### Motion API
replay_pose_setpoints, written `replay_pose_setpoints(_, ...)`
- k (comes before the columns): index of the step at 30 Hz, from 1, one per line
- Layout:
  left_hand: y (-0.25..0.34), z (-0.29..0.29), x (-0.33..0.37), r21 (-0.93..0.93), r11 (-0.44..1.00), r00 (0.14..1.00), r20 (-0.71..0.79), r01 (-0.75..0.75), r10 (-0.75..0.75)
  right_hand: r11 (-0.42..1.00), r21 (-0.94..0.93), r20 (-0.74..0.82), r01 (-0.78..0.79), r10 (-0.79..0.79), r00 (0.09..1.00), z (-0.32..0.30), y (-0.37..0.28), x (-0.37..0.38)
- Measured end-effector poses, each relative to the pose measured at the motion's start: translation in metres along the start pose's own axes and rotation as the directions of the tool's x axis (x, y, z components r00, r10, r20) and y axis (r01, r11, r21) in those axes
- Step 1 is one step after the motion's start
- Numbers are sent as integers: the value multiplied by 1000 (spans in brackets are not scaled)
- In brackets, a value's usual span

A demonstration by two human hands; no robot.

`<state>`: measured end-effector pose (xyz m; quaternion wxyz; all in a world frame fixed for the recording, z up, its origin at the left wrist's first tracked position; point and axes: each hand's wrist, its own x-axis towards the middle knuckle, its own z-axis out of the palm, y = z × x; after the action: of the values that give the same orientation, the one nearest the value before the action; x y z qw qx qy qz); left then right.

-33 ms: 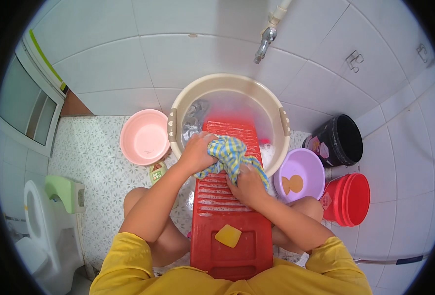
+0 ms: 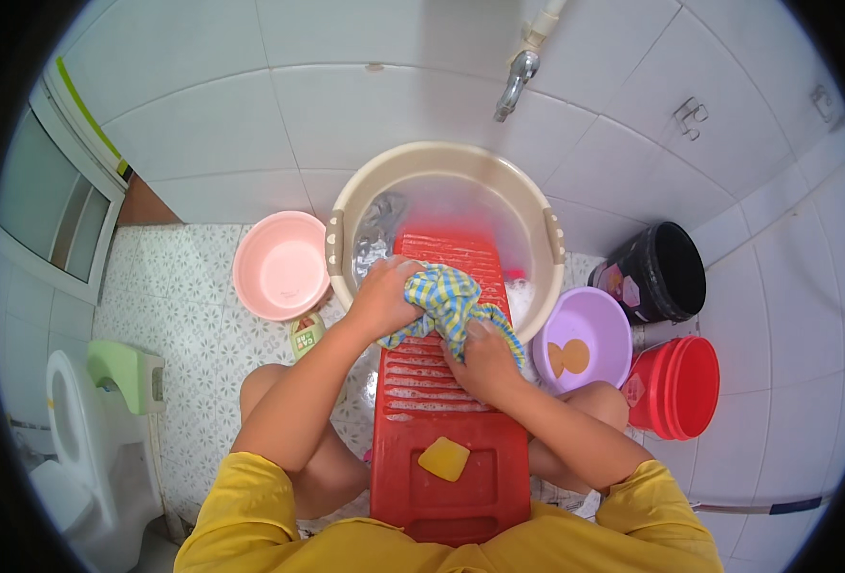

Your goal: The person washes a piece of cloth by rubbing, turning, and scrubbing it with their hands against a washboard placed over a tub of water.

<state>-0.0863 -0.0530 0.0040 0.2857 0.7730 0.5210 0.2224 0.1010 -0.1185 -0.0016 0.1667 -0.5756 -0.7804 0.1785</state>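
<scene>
A blue, yellow and white checked cloth (image 2: 449, 298) is bunched over the ridges of a red washboard (image 2: 451, 420). My left hand (image 2: 385, 298) grips its left side, fingers curled into the fabric. Closed on the cloth's lower right part is my right hand (image 2: 484, 363), resting low against the board. White suds lie between the ridges. On the board's smooth near end sits a yellow bar of soap (image 2: 444, 459). The board's far end dips into cloudy water in a large beige tub (image 2: 413, 160). My fingertips are partly hidden by the folds.
A pink basin (image 2: 282, 267) and a bottle (image 2: 307, 334) stand left of the tub. To the right are a purple basin (image 2: 599, 329), a black bucket (image 2: 678, 272) and a red bucket (image 2: 685, 389). A tap (image 2: 516, 86) juts from the wall above. A green stool (image 2: 121, 372) stands far left.
The cloth's folds between my hands have shifted very slightly. Both hands keep their hold in nearly the same place.
</scene>
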Motion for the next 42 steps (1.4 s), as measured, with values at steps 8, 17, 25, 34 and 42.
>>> replay_pose_setpoints(8, 0, 20, 19, 13, 996, 991, -104, 87, -85, 979, 184, -187, 93, -58, 981, 20, 67, 111)
replay_pose_setpoints(17, 7, 8, 22, -576, 807, 962, -127, 126, -241, 123, 975, 74, -188, 615, 785, -3, 46, 87)
replay_pose_setpoints(25, 7, 12, 18, -531, 846, 993, -70, 42, -93, 902, 430, -138, -36, 105, 985, -37, 13, 3)
replay_pose_setpoints(34, 12, 10, 28, -777, 605, 960, -3, 173, -278, 618, 786, -216, -29, 318, 923, -10, 48, 96)
replay_pose_setpoints(42, 1, -14, 10, -734, 637, 972, 165, 233, -166, 904, 405, 115, -138, 99, 988, -47, 47, 21)
